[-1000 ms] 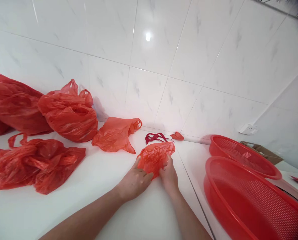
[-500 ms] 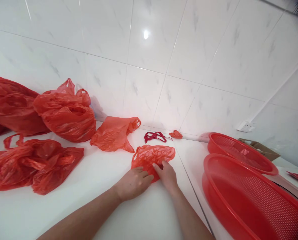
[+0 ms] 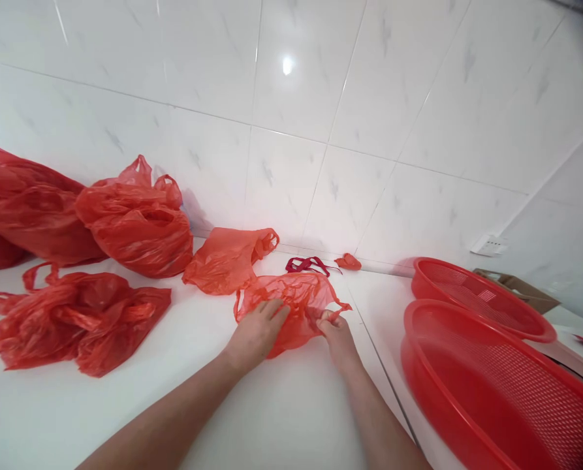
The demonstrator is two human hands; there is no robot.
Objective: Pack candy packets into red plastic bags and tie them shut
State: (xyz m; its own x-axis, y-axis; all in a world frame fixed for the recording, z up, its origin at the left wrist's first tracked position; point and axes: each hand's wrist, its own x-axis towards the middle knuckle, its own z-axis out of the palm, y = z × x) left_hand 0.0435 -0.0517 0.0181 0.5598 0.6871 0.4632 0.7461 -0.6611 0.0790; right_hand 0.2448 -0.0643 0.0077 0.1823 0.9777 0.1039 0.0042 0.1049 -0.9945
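A thin red plastic bag point(image 3: 298, 294) lies crumpled and partly spread on the white table in front of me. My left hand point(image 3: 258, 331) rests on its left part, fingers stretched out over the plastic. On the other side, my right hand point(image 3: 337, 333) is closed in a pinch on the bag's right edge, near a strap-like corner. Some of the fingertips are hidden by the plastic and the hands. Behind this bag is a flattened red plastic bag point(image 3: 222, 261). Close by lie a dark red ribbon point(image 3: 311, 264) and a small red crumpled piece point(image 3: 348, 262).
Full red bags point(image 3: 137, 225) stand against the tiled wall at left, with a crumpled heap of red bags point(image 3: 83, 320) before them. Two red mesh baskets, a near one point(image 3: 487, 391) and a far one point(image 3: 482, 294), sit at right beside a cardboard box point(image 3: 521, 290).
The bag under my hands is spread wider, to both sides. My left hand has moved slightly left and up with its fingers straighter; my right hand has shifted right, gripping the edge.
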